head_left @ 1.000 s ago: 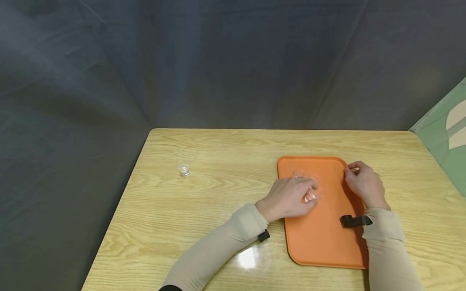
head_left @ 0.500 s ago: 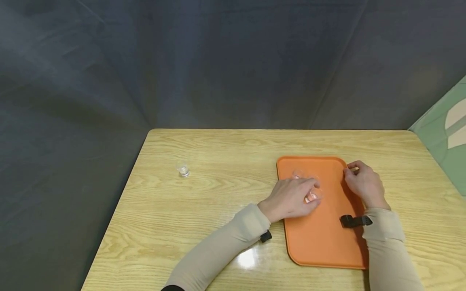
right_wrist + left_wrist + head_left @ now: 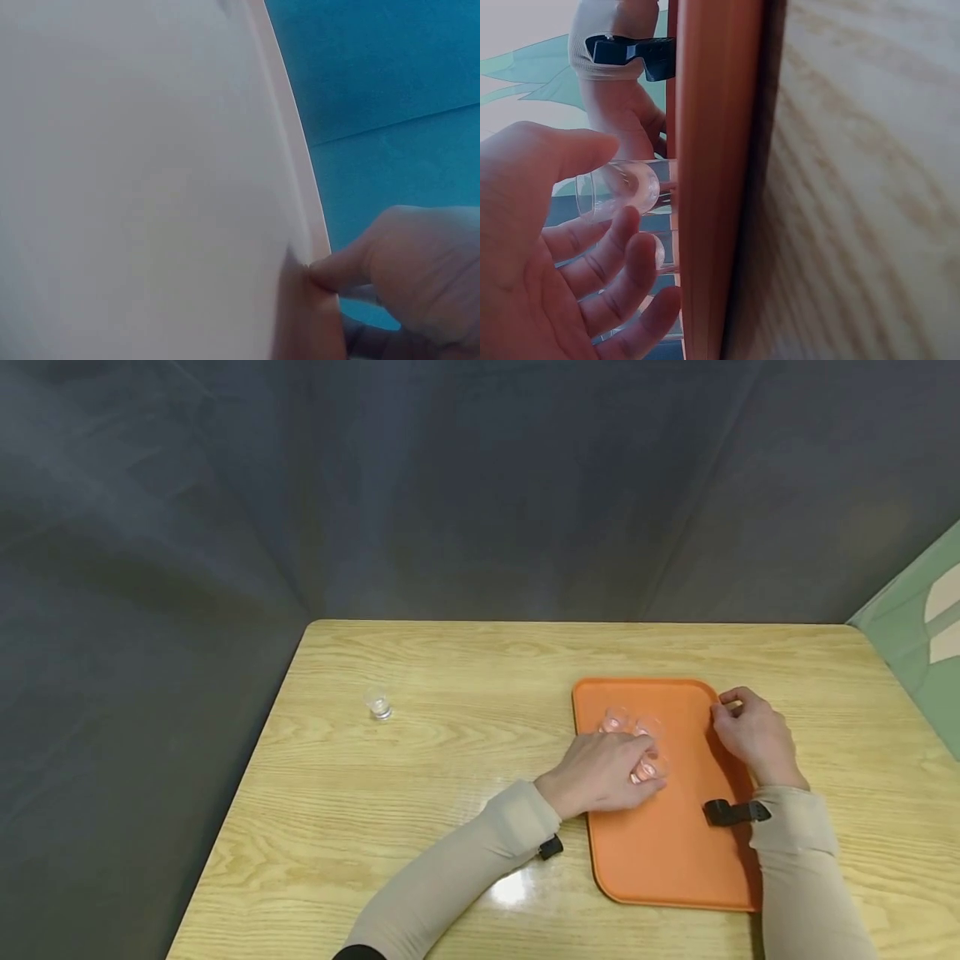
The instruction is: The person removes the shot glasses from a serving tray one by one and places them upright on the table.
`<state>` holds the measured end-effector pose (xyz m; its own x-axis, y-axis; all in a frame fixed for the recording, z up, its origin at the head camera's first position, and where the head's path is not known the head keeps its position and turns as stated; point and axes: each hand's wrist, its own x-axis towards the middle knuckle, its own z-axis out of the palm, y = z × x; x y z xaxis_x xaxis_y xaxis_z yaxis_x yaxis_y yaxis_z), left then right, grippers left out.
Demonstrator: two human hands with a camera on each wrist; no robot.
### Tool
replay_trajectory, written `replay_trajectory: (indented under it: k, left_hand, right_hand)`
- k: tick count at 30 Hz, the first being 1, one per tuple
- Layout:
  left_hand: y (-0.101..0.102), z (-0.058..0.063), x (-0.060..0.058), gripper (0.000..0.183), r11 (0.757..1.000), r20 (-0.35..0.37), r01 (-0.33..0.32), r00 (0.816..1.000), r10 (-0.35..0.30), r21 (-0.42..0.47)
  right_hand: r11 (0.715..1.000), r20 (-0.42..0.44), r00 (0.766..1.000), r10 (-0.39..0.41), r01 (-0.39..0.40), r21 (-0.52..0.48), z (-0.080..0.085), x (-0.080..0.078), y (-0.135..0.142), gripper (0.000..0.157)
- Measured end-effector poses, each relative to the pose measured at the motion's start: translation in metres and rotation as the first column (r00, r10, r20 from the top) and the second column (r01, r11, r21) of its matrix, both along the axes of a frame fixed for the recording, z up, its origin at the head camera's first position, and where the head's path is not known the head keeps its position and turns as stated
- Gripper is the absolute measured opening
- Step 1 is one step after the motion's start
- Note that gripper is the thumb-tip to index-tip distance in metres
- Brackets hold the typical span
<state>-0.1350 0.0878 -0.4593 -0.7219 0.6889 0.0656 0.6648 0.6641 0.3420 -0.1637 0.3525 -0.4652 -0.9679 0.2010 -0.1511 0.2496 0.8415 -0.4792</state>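
Note:
My left hand (image 3: 600, 770) reaches over the left side of an orange tray (image 3: 667, 852). Its thumb and fingertips hold a small clear shot glass (image 3: 649, 768) between them, low over the tray's surface. Just beyond the knuckles stand two more clear glasses, a left one (image 3: 615, 719) and a right one (image 3: 647, 725) partly behind the fingers. In the left wrist view the held glass (image 3: 634, 187) sits between thumb and fingers, beside the tray's edge. My right hand (image 3: 757, 739) pinches the tray's right rim near its far corner, thumb on the rim (image 3: 319, 247).
Another clear shot glass (image 3: 380, 703) stands alone on the wood-grain table (image 3: 450, 693), far to the left. Dark cloth (image 3: 480, 493) hangs behind the table. Green and cream fabric (image 3: 911, 643) lies past the right edge.
My left hand has shifted slightly toward me and right, so the glasses behind it show more. The right hand stays at the tray's rim.

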Motion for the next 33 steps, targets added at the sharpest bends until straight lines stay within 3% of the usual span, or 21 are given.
replay_trajectory:
  k: [10,18,33]
  left_hand:
    - [-0.001,0.000,0.002,0.029,0.998,-0.006,-0.034,0.999,0.035,0.051]
    - [-0.003,-0.002,0.003,0.037,0.997,-0.050,-0.067,0.996,0.069,0.034]
    - [-0.019,0.006,0.001,0.029,0.982,-0.071,-0.146,0.985,0.156,0.121]
  right_hand:
    - [1.000,-0.001,1.000,0.002,-0.002,-0.006,-0.001,0.001,0.000,0.046]
    - [1.000,0.008,1.000,0.007,-0.007,-0.003,-0.001,0.001,0.002,0.047]
    - [1.000,-0.002,1.000,0.002,-0.002,0.008,0.000,-0.001,0.001,0.045]
